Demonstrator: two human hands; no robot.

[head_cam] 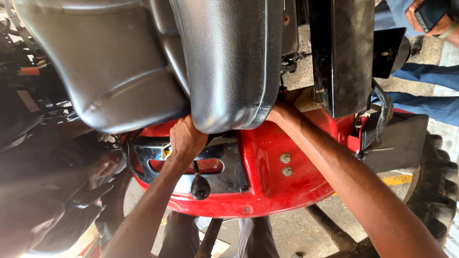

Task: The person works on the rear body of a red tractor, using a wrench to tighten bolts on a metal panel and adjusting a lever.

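A black padded seat [158,57] fills the top of the head view, sitting over a red metal fender [267,167] of a vehicle. My left hand [186,138] reaches under the seat's front edge, fingers curled and hidden beneath it; what it grips is hidden. My right hand is out of sight behind the seat, only its forearm [334,167] shows running up under the seat's right side. A black-knobbed lever [200,186] stands in a slotted black plate [143,160] just below my left wrist.
A black metal bracket [342,52] rises right of the seat. A knobby tyre [435,191] is at the right edge. Another person in blue trousers [425,91] stands at the top right, a hand holding a dark phone [430,14]. Two bolts [286,165] sit on the fender.
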